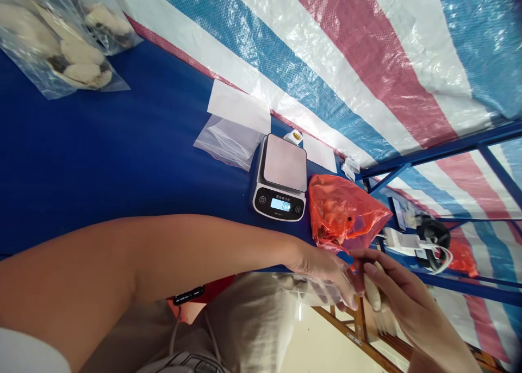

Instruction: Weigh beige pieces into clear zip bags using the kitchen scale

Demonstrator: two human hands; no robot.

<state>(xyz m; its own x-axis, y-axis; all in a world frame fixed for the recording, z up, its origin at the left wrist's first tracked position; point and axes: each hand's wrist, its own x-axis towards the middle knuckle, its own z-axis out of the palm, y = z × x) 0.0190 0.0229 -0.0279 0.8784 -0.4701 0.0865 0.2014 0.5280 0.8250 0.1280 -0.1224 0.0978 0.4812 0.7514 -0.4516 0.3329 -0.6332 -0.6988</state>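
My left hand point(332, 278) reaches across the table's front edge. It grips a clear plastic bag point(302, 287) that hangs below the edge with pale pieces inside. Close beside it, my right hand point(397, 286) pinches a pale, oblong, mushroom-like piece point(372, 288) between thumb and fingers, near the bag's mouth. Just beyond both hands sits a red plastic bag point(342, 212) with brownish lumps in it. A digital kitchen scale point(281, 177) stands to the left of the red bag; its plate is bare and its display is lit.
Two filled clear bags point(77, 63) lie at the far left of the blue table point(122, 150). Flat zip bags point(230, 139) and white paper point(238, 104) lie behind the scale. A phone point(398, 213) and a white power strip point(402, 241) are at right. Striped sheeting point(326, 63) walls the back.
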